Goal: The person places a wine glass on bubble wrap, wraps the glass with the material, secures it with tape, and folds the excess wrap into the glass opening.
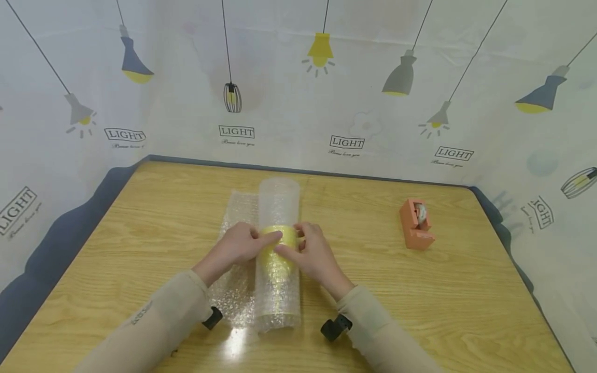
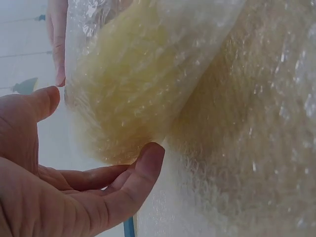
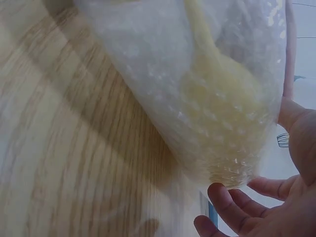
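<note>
A roll of clear bubble wrap (image 1: 279, 199) stretches away from me on the table, wrapped round a yellow stemmed glass (image 3: 224, 106). The glass shows through the plastic, its bowl toward the far end and its stem toward me. A loose flap of the wrap (image 1: 235, 295) lies flat to the left of the roll. My left hand (image 1: 243, 242) holds the roll at the left of the bowl, thumb on top. From the right side my right hand (image 1: 316, 255) grips it, thumb across the top and fingers bent at its far right edge.
An orange tape dispenser (image 1: 415, 225) with a roll of tape stands at the right of the wooden table (image 1: 466, 300). Behind the table's far edge hangs a pale cloth backdrop (image 1: 289, 124) printed with lamps. A black strap end shows by each sleeve.
</note>
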{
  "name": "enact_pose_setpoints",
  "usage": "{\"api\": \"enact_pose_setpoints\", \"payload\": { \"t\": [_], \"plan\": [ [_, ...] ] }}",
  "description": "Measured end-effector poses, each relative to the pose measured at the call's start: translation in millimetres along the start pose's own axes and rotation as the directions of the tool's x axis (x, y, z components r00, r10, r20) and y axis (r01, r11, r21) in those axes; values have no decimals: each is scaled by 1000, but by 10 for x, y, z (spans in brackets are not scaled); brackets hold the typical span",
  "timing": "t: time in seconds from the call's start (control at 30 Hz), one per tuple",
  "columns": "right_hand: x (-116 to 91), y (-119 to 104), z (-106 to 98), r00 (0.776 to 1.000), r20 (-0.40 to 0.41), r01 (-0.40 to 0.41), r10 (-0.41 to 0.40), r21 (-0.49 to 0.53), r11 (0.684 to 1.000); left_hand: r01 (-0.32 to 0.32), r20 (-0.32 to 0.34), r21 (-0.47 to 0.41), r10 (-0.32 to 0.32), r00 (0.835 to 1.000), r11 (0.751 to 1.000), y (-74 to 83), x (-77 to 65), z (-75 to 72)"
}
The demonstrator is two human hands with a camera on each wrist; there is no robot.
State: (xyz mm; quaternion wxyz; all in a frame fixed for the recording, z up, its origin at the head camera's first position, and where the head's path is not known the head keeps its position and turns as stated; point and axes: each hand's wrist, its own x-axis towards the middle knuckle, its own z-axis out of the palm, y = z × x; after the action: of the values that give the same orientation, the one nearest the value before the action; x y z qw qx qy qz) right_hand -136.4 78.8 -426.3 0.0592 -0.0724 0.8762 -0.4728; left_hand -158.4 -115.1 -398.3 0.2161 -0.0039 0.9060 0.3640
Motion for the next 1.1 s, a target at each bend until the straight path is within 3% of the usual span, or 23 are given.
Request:
{"api": "enact_pose_setpoints", "payload": {
  "t": [0.17, 0.37, 0.53, 0.7, 0.9, 1.1],
  "plan": [
    [-12, -1, 0, 1000, 6, -11, 10, 11, 1000, 39, -3, -6, -39, 999, 999, 11, 1, 10],
    [1, 88, -69, 995, 84, -63, 61, 30, 998, 39, -14, -6, -40, 999, 999, -20, 14, -4],
    [9, 167, -126, 986, 163, -13, 19, -42, 999, 52, -8, -22, -52, 999, 998, -35, 10, -8],
    [7, 211, -144, 978, 210, 15, -7, -39, 999, 48, -11, -19, -48, 999, 999, -38, 0, 0],
    [-5, 233, -162, 978, 207, -12, 18, -31, 999, 30, -27, -1, -30, 999, 1000, -46, -8, 17],
    [1, 249, -167, 977, 213, 8, -8, 2, 1000, 3, -33, 26, -2, 999, 1000, -45, -8, 37]
  ]
}}
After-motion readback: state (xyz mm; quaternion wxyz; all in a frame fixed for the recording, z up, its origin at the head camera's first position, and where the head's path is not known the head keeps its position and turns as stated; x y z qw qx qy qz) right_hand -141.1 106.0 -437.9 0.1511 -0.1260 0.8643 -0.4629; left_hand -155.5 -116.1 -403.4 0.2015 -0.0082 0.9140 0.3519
